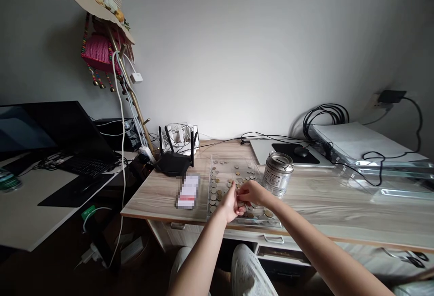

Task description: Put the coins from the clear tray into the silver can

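A clear acrylic tray (210, 162) lies on the wood-grain desk, with several silver and gold coins (213, 190) spread in it, some in a column along its left side. Over the tray's front half, my left hand (230, 202) is cupped with curled fingers, and coins seem to lie in it. My right hand (253, 193) reaches in from the right, its fingertips pinched together at the left palm; what they pinch is hidden. Just right of the tray stands a round metal tin (278, 176) with a lid, close to my right hand.
A phone with a blurred screen (188, 192) lies left of the tray, before a black router (173, 164). Behind the tin are a silver laptop (261, 147) and a black mouse (301, 151). Clear stacked trays (389, 174) and cables (325, 115) are at right.
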`<state>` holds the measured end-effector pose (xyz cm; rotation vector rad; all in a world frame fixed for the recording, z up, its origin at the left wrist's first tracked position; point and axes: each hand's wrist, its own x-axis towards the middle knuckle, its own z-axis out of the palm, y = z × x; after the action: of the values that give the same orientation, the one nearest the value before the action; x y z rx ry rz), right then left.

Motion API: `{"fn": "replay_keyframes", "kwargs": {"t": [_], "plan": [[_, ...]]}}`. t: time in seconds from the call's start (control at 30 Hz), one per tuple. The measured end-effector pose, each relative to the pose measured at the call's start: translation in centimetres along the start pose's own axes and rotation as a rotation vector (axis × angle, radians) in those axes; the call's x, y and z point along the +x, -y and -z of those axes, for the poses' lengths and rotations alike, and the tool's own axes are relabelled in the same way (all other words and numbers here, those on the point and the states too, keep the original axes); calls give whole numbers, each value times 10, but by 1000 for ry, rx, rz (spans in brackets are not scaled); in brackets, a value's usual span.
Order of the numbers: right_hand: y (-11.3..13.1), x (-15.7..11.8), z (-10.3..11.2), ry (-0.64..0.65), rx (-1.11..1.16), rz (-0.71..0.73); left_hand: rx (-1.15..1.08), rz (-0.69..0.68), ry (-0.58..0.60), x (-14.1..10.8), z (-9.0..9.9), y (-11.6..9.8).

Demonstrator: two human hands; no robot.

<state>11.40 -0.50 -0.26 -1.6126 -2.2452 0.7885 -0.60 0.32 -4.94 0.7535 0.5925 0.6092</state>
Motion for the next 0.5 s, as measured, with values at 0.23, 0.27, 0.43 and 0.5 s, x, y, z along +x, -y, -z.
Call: {"fn": "replay_keyframes", "kwargs": {"t": [0.23, 0.27, 0.43, 0.5], "plan": [[-23, -18, 88, -770, -136, -125, -230, -124, -143, -3, 3, -2], [-29, -20, 105, -808, -201, -224, -263, -147, -153, -4, 3, -2], [-55, -12, 138, -644, -505, -416, -319, -193, -147, -7, 2, -2], [-60, -9, 137, -622, -574, -416, -323, -195, -156, -7, 2, -2]]}}
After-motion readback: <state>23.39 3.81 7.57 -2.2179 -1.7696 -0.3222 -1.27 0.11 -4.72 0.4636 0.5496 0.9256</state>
